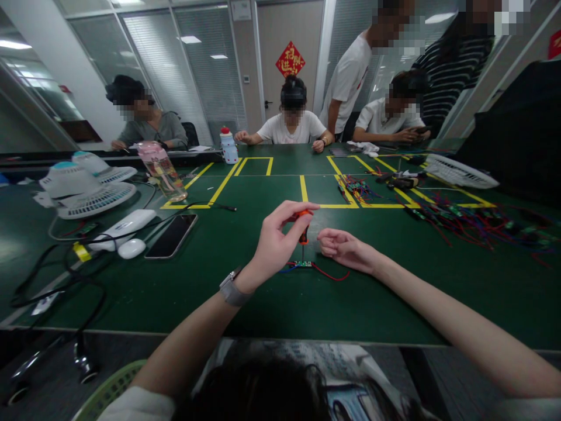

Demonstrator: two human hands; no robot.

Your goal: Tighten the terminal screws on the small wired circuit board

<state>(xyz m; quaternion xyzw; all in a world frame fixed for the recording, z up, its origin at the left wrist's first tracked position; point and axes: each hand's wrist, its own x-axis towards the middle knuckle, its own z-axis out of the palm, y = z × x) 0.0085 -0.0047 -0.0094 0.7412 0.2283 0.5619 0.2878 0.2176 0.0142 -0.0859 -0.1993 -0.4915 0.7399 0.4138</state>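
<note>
Left hand (274,242): closed on the small screwdriver with orange-and-black handle (303,225), thumb and fingertips pinching the handle top; shaft held upright; silver wristwatch (232,289) on the wrist.
Right hand (344,248): loosely curled, half open, holding nothing; resting on the dark green table mat (263,298) just right of the screwdriver, near it but apart.
Work piece: small green circuit board (302,264), lying flat on the mat between the two hands, directly under the screwdriver tip.
Leads: thin red wire (331,276) looping from the board toward the right wrist; short blue wire (286,269) on the opposite side.
Progress (judgement): tool set onto the board, so the driving step seems under way; screw too small to see, hence impossible to tell whether loose or tight; board not steadied by the free hand.
Remaining stock (judgement): tangled heap of wired boards (460,219) far right, well apart; finished or unfinished, cannot tell.
Surroundings: black smartphone (172,235), white mouse (131,248) and white desk fans (87,187) to the left; yellow tape rectangles (303,190) beyond; other people across the table, hands clear of this board.
</note>
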